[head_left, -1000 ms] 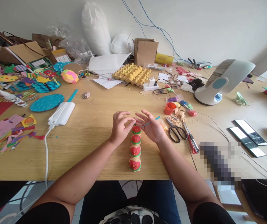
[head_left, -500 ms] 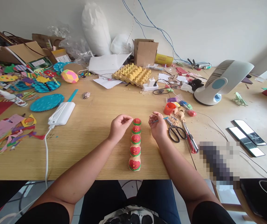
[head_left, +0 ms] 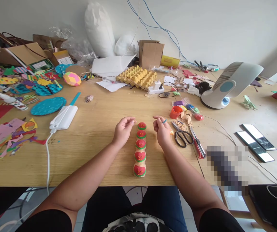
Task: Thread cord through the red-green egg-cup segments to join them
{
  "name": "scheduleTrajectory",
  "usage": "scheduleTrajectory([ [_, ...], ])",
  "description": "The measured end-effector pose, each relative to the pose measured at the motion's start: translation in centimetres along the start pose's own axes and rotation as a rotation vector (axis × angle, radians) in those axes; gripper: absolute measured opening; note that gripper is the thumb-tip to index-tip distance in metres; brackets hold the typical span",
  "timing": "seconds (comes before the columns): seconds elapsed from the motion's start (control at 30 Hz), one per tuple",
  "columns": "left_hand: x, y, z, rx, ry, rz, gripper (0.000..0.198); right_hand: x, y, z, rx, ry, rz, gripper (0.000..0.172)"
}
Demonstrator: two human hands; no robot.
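A row of several small domes [head_left: 140, 144] runs straight away from me on the table, each with a red top, a green rim and a little yellow-and-red face. Left of its far end is my left hand [head_left: 123, 131], thumb and fingertips pinched together. Whatever sits in that pinch is too small to make out. On the other side of the row, my right hand [head_left: 162, 130] is curled around a thin blue stick [head_left: 164, 121], of which only a short piece shows. Its index finger points left toward the far dome. Neither hand touches the row.
Right of my right hand lie black-handled scissors [head_left: 183, 138], a red utility knife [head_left: 197, 143] and an orange cup [head_left: 176, 112]. A white fan [head_left: 230, 85] stands farther right. To the left are a white power bank [head_left: 65, 117] and a blue disc [head_left: 48, 106]. A yellow egg tray [head_left: 137, 77] sits behind.
My right hand has turned and its index finger now stretches left; less of the blue stick shows. My left hand has shifted slightly. A green sheet reaches farther in at the left edge.
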State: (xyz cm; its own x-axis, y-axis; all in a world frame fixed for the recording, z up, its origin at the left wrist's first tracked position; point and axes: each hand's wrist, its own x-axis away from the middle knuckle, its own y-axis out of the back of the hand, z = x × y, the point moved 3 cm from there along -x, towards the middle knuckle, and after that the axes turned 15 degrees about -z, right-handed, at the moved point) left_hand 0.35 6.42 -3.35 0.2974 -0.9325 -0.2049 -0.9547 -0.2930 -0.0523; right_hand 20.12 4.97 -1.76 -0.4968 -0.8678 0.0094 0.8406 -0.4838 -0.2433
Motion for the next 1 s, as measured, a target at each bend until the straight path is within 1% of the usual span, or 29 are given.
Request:
scheduleTrajectory([
  [0.07,0.1,-0.1,-0.2,-0.008,-0.009,0.016,0.031,0.6,-0.3,0.4,0.127,0.110,0.061,0.029],
  [0.1,0.3,-0.2,-0.3,-0.007,-0.010,0.044,0.032,0.9,-0.4,0.6,0.198,0.172,0.111,0.030],
  [0.17,0.6,-0.4,-0.6,0.025,0.008,0.142,0.036,1.7,-0.8,1.0,0.310,0.287,0.229,0.031],
  [0.23,0.9,-0.7,-0.8,0.085,0.053,0.247,0.039,2.3,-1.1,1.2,0.353,0.357,0.323,0.030],
  [0.3,1.1,-0.9,-1.0,0.145,0.096,0.292,0.039,2.7,-1.2,1.5,0.357,0.384,0.353,0.026],
  [0.4,1.1,-0.8,-1.2,0.187,0.126,0.275,0.039,2.9,-1.2,1.7,0.349,0.402,0.360,0.017],
  [0.5,1.0,-0.7,-1.3,0.190,0.142,0.272,0.043,3.0,-1.3,1.8,0.322,0.391,0.379,0.015],
  [0.57,1.0,-0.7,-1.3,0.213,0.167,0.302,0.044,3.1,-1.4,1.6,0.272,0.305,0.395,0.017],
  [0.7,1.2,-1.0,-1.3,0.286,0.219,0.438,0.043,3.5,-1.6,0.9,0.029,-0.034,0.491,0.033],
  [0.77,1.4,-1.1,-1.2,0.295,0.209,0.490,0.045,3.7,-1.8,0.5,-0.084,-0.186,0.555,0.038],
  [0.83,1.5,-1.2,-1.1,0.292,0.179,0.510,0.049,4.0,-2.0,0.2,-0.156,-0.303,0.618,0.040],
  [0.9,1.6,-1.2,-1.0,0.289,0.154,0.515,0.054,4.2,-2.1,0.0,-0.198,-0.391,0.662,0.041],
  [0.93,1.6,-1.2,-1.0,0.284,0.145,0.512,0.056,4.2,-2.1,0.0,-0.216,-0.418,0.660,0.040],
  [0.97,1.5,-1.2,-1.0,0.273,0.136,0.501,0.057,4.0,-2.1,0.1,-0.236,-0.430,0.632,0.039],
  [1.0,1.5,-1.2,-1.1,0.251,0.122,0.477,0.057,3.7,-2.0,0.3,-0.260,-0.428,0.577,0.038],
])
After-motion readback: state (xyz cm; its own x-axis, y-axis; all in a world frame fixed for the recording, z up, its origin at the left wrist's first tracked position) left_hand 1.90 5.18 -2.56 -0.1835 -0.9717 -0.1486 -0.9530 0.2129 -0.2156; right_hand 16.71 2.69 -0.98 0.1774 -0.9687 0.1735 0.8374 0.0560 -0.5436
